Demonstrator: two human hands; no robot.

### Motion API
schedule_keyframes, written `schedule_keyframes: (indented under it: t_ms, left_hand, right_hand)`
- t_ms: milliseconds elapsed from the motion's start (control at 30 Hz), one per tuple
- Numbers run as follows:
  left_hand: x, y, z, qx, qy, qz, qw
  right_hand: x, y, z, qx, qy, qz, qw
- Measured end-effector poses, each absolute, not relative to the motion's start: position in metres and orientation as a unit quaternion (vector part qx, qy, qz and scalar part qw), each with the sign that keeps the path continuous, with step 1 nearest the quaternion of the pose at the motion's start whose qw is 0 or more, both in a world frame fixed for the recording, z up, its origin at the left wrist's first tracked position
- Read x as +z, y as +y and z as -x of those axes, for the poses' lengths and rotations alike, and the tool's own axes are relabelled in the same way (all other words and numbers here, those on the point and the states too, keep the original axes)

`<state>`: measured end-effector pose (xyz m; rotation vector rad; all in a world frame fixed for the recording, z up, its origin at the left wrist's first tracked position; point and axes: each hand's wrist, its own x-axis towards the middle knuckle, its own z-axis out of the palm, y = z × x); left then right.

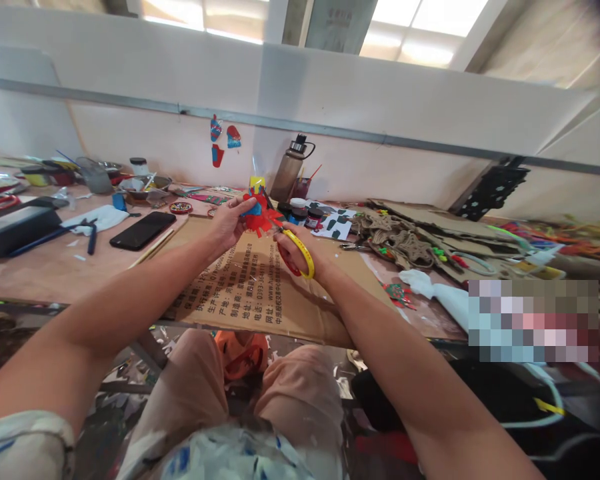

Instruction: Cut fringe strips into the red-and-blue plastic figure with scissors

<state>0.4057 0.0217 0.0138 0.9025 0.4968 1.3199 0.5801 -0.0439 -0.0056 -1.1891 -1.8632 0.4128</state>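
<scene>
My left hand [231,222] pinches a red and blue cut-out [261,219] with fringed edges, held up over the cardboard sheet [230,293]. A yellow part shows at the top of it. In my right hand [296,250] are scissors [305,253] with yellow and red handles. Their blades point up and left, right beside the red piece; whether they touch it I cannot tell. Part of the cut-out is hidden behind my left fingers. Printed black characters cover the cardboard beneath both hands.
A phone [143,230] lies left of the cardboard. Behind my hands stand a bottle [289,167] and small paint jars [300,212]. Braided brown pieces [395,237] lie to the right. Small red and blue pieces [217,155] stick to the wall. Another person's sleeve [447,300] reaches in at right.
</scene>
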Motion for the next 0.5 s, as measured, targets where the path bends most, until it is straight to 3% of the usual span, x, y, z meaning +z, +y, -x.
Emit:
schedule_keyframes:
  t_ms: [100,300,500]
  left_hand:
    - [0.013,0.023,-0.407,0.592,0.219,-0.393,0.669]
    - [0.005,0.029,-0.408,0.577,0.226,-0.407,0.671]
    - [0.007,0.025,-0.408,0.571,0.219,-0.427,0.666]
  right_hand:
    - [-0.005,-0.045,-0.579,0.164,-0.751,0.477,0.427]
    - [-0.005,-0.050,-0.574,0.312,-0.702,0.491,0.411]
    - [-0.004,-0.055,-0.575,0.293,-0.711,0.471,0.431]
